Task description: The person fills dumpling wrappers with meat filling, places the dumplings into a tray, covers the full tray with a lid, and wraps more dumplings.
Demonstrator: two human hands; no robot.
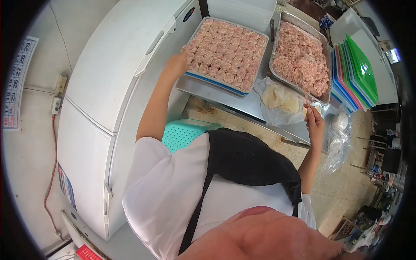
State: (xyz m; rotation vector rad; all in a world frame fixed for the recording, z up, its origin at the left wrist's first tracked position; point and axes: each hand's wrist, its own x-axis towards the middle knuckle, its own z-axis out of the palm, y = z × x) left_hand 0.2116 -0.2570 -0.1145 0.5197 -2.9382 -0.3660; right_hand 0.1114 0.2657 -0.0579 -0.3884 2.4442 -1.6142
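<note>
A square tray [249, 89] is packed with rows of open-topped meat dumplings [229, 47]. At its left edge, my left hand [177, 65] has its fingers closed around a dumpling at the end of a row; the fingertips are partly hidden. My right hand [313, 118] pinches a thin flat stick [307, 97], whose upper end points toward the minced meat. A deep metal pan [272, 60] holds a large heap of pinkish minced meat [299, 54]. Between tray and pan, pale round wrappers [277, 97] lie on an opened plastic bag, just left of my right hand.
A metal table [216, 96] supports the tray and pan. Colored plastic boards or trays [355, 73] stand upright at the right. A clear bag [338, 138] hangs by the table's right end. A white refrigerator [117, 78] is close on my left, with a turquoise stool [184, 132] beneath the table's front.
</note>
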